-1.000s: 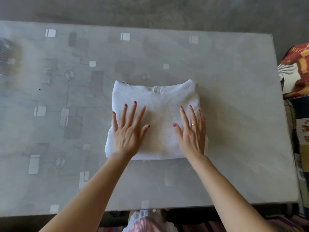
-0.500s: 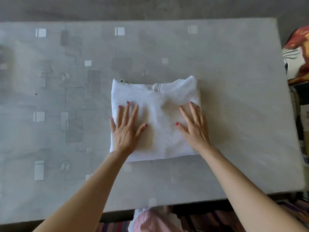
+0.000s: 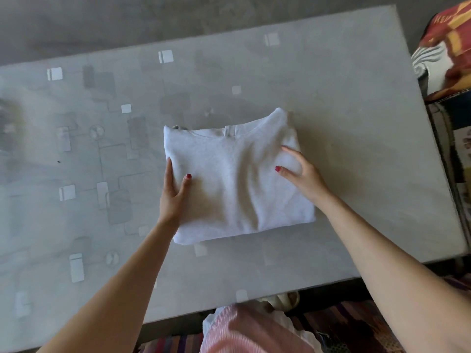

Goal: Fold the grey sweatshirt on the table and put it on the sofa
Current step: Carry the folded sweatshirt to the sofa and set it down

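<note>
The light grey sweatshirt [image 3: 234,179] lies folded into a compact rectangle in the middle of the grey table [image 3: 344,123], its collar toward the far side. My left hand [image 3: 173,194] holds its left edge, fingers tucked under the fabric and thumb on top. On the opposite edge my right hand [image 3: 303,174] grips the same way, thumb on top, fingers slipped beneath. The sofa [image 3: 448,54] shows at the right edge, covered with a red, yellow and white patterned cloth.
The table has a glossy patterned cover with pale squares. Its right edge runs close to the sofa. Dark floor lies beyond the far edge. A striped rug [image 3: 351,327] and my pink striped clothing [image 3: 244,332] show below the near edge.
Both hands lay flat on top of the sweatshirt before. They have slid outward to its left and right edges and taken hold there. The view has tilted.
</note>
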